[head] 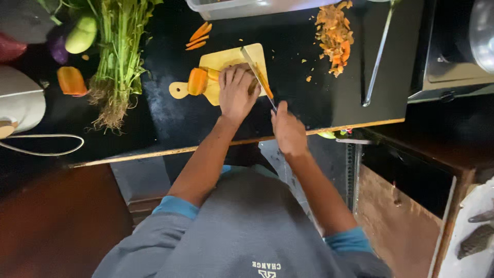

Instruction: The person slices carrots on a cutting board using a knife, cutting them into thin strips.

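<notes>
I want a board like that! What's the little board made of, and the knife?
The cutting board looks like pale wood or bamboo, matte, with a rounded handle. The knife blade looks like metal: thin, grey, slightly shiny. Its handle is hidden inside the right hand.

Board: my left hand (235, 92) covers the near half of the small wooden cutting board (226, 59), and the knife (257, 77) in my right hand (288, 131) crosses its right edge.
Left of board: bare black counter (164, 118) gives me open passage until the bunch of leafy greens (119, 56).
Far left: an orange piece (71, 81), a green fruit (81, 35) and a white appliance (20, 103) with its cord (46, 149) crowd that end.
Far side: carrot slices (198, 35) and a clear plastic tub (242, 7) block reaching beyond the board.
Right: a peel pile (334, 36) lies far, with open counter nearer me, then a glass rim (378, 56).
</notes>
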